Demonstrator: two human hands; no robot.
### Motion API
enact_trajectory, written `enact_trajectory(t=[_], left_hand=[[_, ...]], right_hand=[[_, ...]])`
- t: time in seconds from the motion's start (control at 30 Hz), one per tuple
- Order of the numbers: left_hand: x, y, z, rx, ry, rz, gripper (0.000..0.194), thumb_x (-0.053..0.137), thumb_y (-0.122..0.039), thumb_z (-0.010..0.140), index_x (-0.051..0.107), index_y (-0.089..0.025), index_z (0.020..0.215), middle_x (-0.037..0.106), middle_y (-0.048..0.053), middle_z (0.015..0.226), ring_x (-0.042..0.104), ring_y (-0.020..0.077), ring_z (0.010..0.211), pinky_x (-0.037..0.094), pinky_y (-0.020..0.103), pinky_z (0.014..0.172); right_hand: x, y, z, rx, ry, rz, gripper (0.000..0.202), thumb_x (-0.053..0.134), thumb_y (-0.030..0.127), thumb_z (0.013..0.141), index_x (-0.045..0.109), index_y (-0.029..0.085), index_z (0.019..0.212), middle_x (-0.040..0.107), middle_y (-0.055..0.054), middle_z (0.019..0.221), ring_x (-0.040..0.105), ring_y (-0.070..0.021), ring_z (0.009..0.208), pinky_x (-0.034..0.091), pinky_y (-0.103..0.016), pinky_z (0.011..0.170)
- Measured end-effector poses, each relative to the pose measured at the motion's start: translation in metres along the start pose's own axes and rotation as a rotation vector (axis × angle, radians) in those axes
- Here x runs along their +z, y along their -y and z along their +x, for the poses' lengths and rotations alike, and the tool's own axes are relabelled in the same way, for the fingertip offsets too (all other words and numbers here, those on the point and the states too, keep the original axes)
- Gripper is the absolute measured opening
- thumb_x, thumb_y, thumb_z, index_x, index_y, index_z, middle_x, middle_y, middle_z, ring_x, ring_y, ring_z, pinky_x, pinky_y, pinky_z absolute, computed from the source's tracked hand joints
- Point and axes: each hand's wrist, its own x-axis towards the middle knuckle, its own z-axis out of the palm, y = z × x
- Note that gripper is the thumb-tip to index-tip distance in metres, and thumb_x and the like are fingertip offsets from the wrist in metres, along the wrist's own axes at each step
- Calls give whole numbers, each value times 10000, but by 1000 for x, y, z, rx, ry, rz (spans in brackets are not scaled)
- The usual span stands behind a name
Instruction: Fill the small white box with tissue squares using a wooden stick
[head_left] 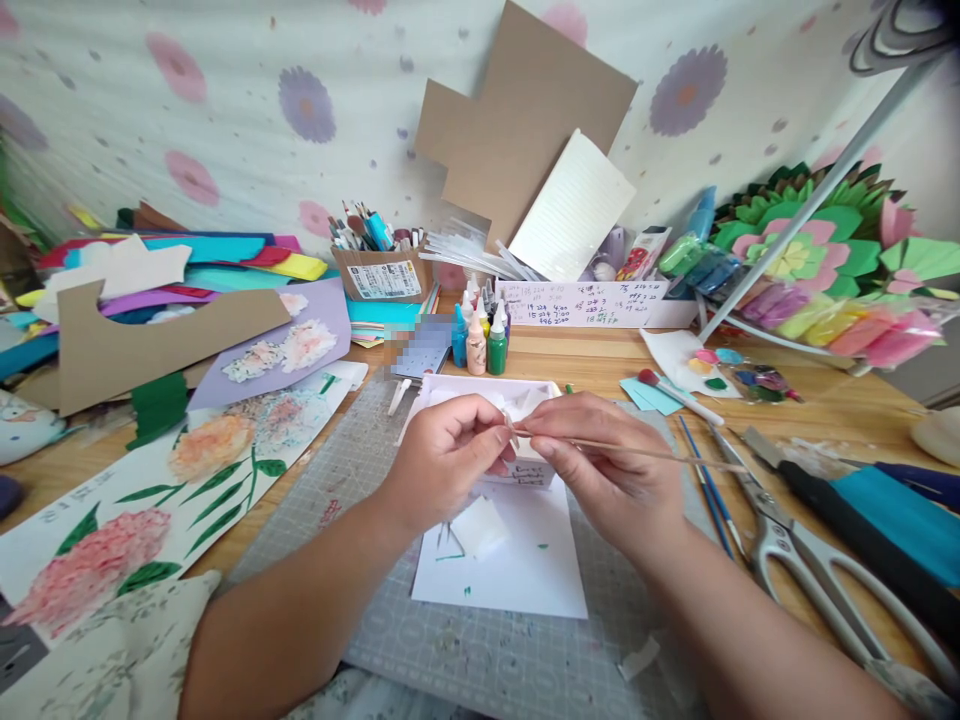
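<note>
My right hand (615,465) grips a thin brown stick (675,457) between thumb and fingers. The stick runs out to the right past the knuckles. Its left end meets the closed fingertips of my left hand (446,455). What my left fingers pinch is small and pale and mostly hidden. Both hands are held over a small white open box (544,474) with handwriting on its front and white pieces inside. In front of the box lies a white sheet (517,585) with green marks. A small stack of white paper squares (480,527) rests on it.
A grey cutting mat (390,640) lies underneath. Large scissors (795,540) and blue brushes (709,485) are at the right. Paint bottles (496,345) stand behind the box. Flower artwork (210,450) and coloured sheets (202,250) fill the left. A grey pole (810,210) slants at right.
</note>
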Motion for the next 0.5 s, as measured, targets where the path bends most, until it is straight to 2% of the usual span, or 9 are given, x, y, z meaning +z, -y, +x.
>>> enact_trajectory(t=[0.23,0.37,0.5], left_hand=[[-4,6,1,2,44,-83,163,635,-300,818,620,-169,721,659,-26,630,615,88,557,523,191,552],[-3,4,3,-60,-22,26,181,620,-280,807,601,-167,666,626,-31,569,593,89,519,501,190,521],[-8,3,5,-38,-82,213,184,588,-289,808,590,-175,663,644,-17,590,609,119,534,498,231,541]], right_hand=[[-2,-1,0,-52,39,-42,162,672,58,820,732,150,939,764,-89,837,724,-169,805,588,-281,737],[0,-2,-1,-57,48,-50,170,667,62,824,728,175,934,765,-69,830,722,-166,796,589,-288,717],[-3,-9,-2,61,-65,-86,145,665,77,835,735,198,871,761,-47,812,712,-161,786,577,-317,738]])
